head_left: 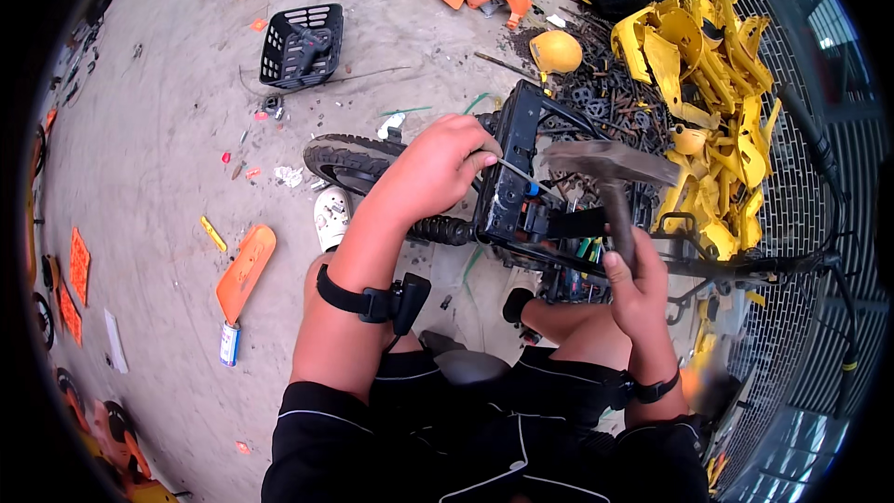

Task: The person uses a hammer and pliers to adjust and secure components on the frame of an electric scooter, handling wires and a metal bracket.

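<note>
The black frame (506, 188) sits mid-view, between the two hands. The left hand (445, 168) is closed round a thin metal rod (529, 177) slanting across it; whether the tip touches is unclear. The right hand (641, 293) is clamped on a hammer (619, 166). Work looks partway: the wheel (346, 161) seems still attached, while yellow panels (703, 61) lie loose in a heap beyond.

The hammer head (616, 160) and thin rod (529, 178) look like dull metal. At two o'clock, the yellow panels (663, 70) are smooth, glossy plastic; at eleven, the baskets (276, 48) look matt.
</note>
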Demonstrator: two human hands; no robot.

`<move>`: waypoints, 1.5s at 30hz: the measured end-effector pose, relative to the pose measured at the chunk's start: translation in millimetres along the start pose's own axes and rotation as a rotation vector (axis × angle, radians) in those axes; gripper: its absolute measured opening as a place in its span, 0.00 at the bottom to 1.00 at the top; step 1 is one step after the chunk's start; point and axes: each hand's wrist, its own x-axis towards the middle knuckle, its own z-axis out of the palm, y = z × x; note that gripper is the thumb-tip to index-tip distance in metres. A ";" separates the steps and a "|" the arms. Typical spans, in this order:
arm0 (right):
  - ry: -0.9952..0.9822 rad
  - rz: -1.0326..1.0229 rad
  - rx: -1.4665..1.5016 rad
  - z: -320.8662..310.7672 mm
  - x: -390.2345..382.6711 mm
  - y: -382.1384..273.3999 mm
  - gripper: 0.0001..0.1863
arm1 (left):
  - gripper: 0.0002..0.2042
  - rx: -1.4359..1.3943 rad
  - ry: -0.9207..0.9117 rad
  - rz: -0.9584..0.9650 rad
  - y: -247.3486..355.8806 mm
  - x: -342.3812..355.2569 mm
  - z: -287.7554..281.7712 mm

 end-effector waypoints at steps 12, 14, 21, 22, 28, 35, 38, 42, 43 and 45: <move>0.120 -0.176 0.162 9.9 -1.5 25.8 0.19 | 0.05 0.002 -0.008 -0.007 0.9 4.1 2.4; -0.018 -0.085 -0.082 10.7 4.2 12.0 0.18 | 0.05 0.002 -0.011 -0.010 0.6 4.4 1.7; 0.049 -0.102 -0.030 7.9 6.7 14.8 0.17 | 0.05 0.000 -0.023 -0.023 2.0 2.6 0.9; -0.016 -0.069 -0.095 7.9 6.9 13.7 0.17 | 0.05 -0.002 -0.036 -0.027 2.1 2.5 2.3; 0.060 -0.066 0.138 -25.8 -11.5 -5.4 0.19 | 0.04 0.004 -0.009 -0.020 5.3 3.0 4.2; 0.182 0.057 0.460 -75.0 -94.9 21.9 0.21 | 0.04 0.123 0.068 -0.150 10.0 -4.4 3.8; 0.296 0.022 0.543 -97.2 -137.5 28.6 0.20 | 0.04 0.199 0.133 -0.137 10.6 -6.0 7.4; 0.390 0.066 0.584 -105.9 -174.4 33.4 0.19 | 0.04 0.256 0.270 0.022 31.9 -11.0 15.9; 0.411 0.082 0.591 -105.6 -182.2 34.4 0.18 | 0.04 0.246 0.246 0.052 39.1 -11.6 22.8; 0.423 0.123 0.626 -100.2 -193.3 31.2 0.17 | 0.05 0.236 0.200 0.118 53.5 -17.6 40.2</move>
